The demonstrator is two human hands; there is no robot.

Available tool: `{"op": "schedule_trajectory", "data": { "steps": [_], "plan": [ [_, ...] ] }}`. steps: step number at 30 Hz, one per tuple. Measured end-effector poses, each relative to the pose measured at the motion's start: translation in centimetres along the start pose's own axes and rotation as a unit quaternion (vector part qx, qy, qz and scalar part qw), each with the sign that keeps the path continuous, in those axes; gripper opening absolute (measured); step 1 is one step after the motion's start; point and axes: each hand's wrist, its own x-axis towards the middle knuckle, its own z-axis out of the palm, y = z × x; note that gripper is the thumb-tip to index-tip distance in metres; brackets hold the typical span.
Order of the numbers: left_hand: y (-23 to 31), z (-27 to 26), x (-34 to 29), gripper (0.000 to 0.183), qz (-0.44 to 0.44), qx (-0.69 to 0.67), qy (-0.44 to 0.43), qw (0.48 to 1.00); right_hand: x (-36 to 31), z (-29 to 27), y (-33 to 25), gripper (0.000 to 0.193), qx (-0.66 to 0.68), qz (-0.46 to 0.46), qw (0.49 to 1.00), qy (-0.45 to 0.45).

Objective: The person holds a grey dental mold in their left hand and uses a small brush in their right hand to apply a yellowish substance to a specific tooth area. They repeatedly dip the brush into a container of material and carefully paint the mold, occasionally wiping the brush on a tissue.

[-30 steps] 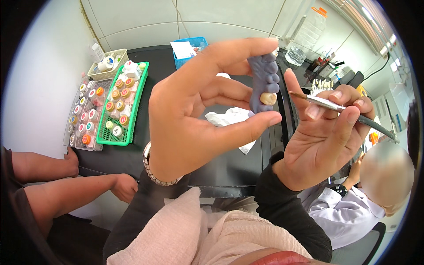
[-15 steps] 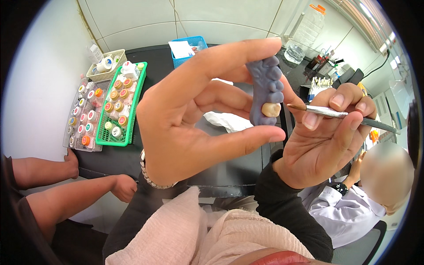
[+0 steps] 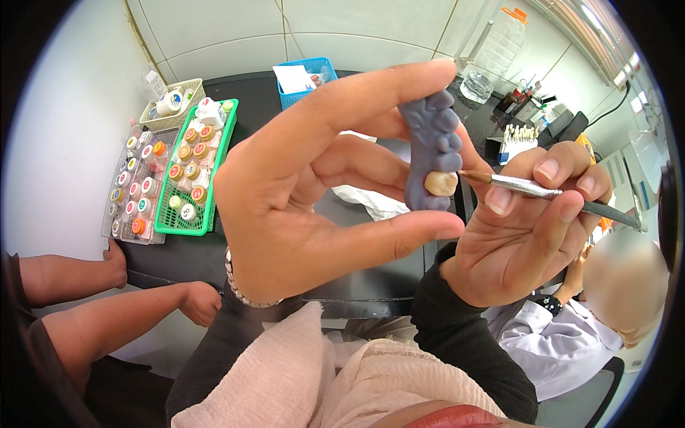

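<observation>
Between the thumb and fingers of my left hand (image 3: pixel 285 185) is a grey-blue dental model (image 3: pixel 426 135), held upright with its row of teeth facing right. A cream-coloured tooth crown (image 3: pixel 442 184) sits low in that row, above the last grey tooth. My right hand (image 3: pixel 524 235) pinches a thin paintbrush (image 3: pixel 528 187) with a silver ferrule and dark handle. Its brown bristle tip points left, right by the upper edge of the crown; whether it touches cannot be told. The fingers of my left hand partly hide the model's back side.
A green basket (image 3: pixel 230 135) of small capped jars stands left on the black table (image 3: pixel 250 89), beside a clear jar rack (image 3: pixel 118 232). A blue basket (image 3: pixel 330 65), white tissue (image 3: pixel 371 202) and water jug (image 3: pixel 496 53) lie beyond. Other people sit left and right.
The model has shifted slightly down and turned a little, with the crown now lower. The brush tip has come a bit left, closer to the crown's upper edge.
</observation>
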Motion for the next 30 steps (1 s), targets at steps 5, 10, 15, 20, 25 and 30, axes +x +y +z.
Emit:
{"op": "schedule_trajectory", "data": {
  "steps": [5, 10, 15, 20, 25, 30],
  "plan": [
    [0.13, 0.03, -0.02, 0.08, -0.002, 0.001, 0.004, 1.0, 0.0, -0.04, 0.04, 0.009, -0.015, -0.016, 1.0, -0.012],
    [-0.12, -0.01, 0.06, 0.08, 0.02, -0.009, -0.01, 1.0, 0.02, 0.05, -0.03, 0.01, -0.026, -0.024, 0.999, -0.017],
    [-0.14, 0.04, 0.02, 0.08, 0.022, -0.01, -0.003, 1.0, 0.02, 0.2, -0.17, 0.01, -0.026, -0.015, 0.999, -0.016],
    [-0.17, 0.24, 0.08, 0.079, 0.02, 0.004, 0.016, 1.0, 0.04, -0.09, 0.03, 0.006, 0.02, -0.007, 1.0, 0.008],
    [-0.18, 0.24, 0.1, 0.079, 0.036, 0.031, 0.032, 0.998, 0.11, -0.35, 0.02, 0.006, 0.035, 0.002, 0.999, 0.03],
    [-0.46, 0.33, 0.13, 0.078, 0.061, 0.069, 0.054, 0.994, 0.1, -0.4, -0.1, 0.005, 0.034, 0.008, 0.999, 0.03]
  ]
}}
